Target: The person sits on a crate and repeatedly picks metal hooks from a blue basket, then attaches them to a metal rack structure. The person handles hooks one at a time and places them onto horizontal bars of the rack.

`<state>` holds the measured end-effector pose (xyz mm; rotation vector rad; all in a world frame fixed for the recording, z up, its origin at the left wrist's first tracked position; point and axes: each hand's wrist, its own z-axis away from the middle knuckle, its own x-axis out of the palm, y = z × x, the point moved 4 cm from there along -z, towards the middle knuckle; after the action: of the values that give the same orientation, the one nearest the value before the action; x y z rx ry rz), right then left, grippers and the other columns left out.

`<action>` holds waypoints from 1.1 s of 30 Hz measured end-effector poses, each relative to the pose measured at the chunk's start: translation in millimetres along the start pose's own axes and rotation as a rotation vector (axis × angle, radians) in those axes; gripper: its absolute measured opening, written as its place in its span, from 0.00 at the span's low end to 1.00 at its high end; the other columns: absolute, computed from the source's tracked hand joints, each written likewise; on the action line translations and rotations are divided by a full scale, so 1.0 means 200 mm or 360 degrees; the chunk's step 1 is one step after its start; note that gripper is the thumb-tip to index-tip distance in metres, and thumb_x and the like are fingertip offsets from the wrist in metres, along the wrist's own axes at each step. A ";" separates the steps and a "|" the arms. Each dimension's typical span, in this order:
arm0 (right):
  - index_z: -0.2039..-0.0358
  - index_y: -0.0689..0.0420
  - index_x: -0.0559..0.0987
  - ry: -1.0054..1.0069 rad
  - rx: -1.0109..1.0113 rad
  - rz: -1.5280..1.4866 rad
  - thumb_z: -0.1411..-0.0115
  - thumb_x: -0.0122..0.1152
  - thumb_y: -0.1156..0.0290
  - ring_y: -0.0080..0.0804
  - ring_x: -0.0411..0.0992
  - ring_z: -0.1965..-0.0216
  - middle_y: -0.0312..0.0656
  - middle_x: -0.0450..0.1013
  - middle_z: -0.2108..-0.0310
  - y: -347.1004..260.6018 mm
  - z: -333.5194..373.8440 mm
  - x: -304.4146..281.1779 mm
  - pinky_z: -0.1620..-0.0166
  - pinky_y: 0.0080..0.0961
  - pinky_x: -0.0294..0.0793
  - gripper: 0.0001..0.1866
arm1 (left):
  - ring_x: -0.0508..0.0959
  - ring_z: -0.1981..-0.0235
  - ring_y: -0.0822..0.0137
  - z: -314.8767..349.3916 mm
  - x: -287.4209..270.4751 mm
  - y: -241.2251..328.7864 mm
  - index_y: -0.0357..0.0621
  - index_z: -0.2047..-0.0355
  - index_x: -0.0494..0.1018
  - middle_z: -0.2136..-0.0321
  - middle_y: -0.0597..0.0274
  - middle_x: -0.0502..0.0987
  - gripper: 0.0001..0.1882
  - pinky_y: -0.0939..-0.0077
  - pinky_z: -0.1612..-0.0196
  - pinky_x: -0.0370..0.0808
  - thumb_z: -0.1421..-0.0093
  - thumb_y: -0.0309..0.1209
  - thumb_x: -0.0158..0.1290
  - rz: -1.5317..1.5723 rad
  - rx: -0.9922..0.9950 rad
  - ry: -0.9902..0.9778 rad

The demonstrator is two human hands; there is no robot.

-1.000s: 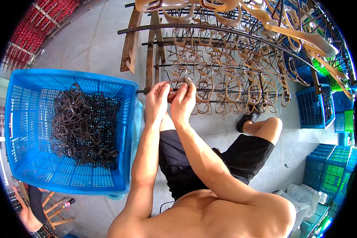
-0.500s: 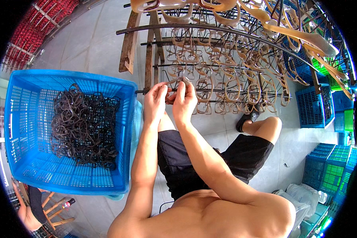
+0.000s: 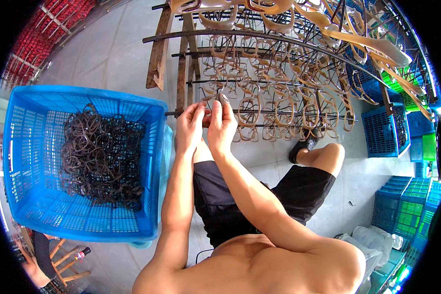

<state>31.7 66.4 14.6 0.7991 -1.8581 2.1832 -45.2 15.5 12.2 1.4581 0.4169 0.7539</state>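
Note:
My left hand (image 3: 190, 126) and my right hand (image 3: 222, 130) are close together at the near left end of a rack. Both are closed, fingertips pinched on a small glossy brownish eyeglass frame (image 3: 224, 98), mostly hidden by the fingers. Just beyond them, rows of translucent tan eyeglass frames (image 3: 250, 105) hang on the rack's dark rods (image 3: 299, 113). To the left of my forearm, a blue plastic basket (image 3: 27, 147) holds a tangled heap of dark frames (image 3: 100, 154).
Wooden posts (image 3: 157, 63) carry the rods, whose ends stick out toward the left. Red pieces (image 3: 39, 39) fill another rack at the far left. Blue and green crates (image 3: 402, 201) and white bags (image 3: 372, 242) stand at right. Another person's arm (image 3: 32, 262) shows beside a wooden stool (image 3: 73, 264).
My hands stay pinched together at the rack end, with the right hand shifted slightly left. The whole view has moved a little; the basket and its heap look the same.

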 end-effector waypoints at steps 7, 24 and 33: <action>0.70 0.57 0.72 0.0119 0.0005 0.0249 0.35 0.47 0.66 0.13 0.62 0.87 0.30 0.67 0.86 -0.02 -0.01 -0.06 0.84 0.13 0.62 0.10 | 0.76 0.68 0.74 -0.02 -0.04 -0.01 0.33 0.58 0.71 0.70 0.58 0.78 0.13 0.82 0.64 0.73 0.37 0.31 0.47 -0.0204 -0.0008 0.0004; 0.64 0.60 0.74 0.0063 -0.0004 0.0028 0.36 0.49 0.70 0.11 0.60 0.83 0.29 0.66 0.81 0.03 -0.01 -0.04 0.81 0.12 0.61 0.08 | 0.77 0.71 0.73 0.01 -0.02 -0.01 0.31 0.58 0.71 0.70 0.58 0.77 0.14 0.81 0.66 0.74 0.36 0.31 0.46 -0.0035 0.0001 0.0003; 0.53 0.62 0.73 -0.0011 -0.0140 0.0513 0.37 0.51 0.71 0.13 0.67 0.78 0.34 0.73 0.79 0.06 0.02 0.00 0.75 0.13 0.70 0.13 | 0.77 0.72 0.72 0.02 -0.06 -0.06 0.34 0.62 0.74 0.71 0.60 0.78 0.12 0.81 0.69 0.74 0.37 0.32 0.47 0.0340 -0.0069 0.0083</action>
<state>27.6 59.4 4.8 0.5208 -2.2007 2.2556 -49.7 5.0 -2.0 1.4589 0.2850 0.9677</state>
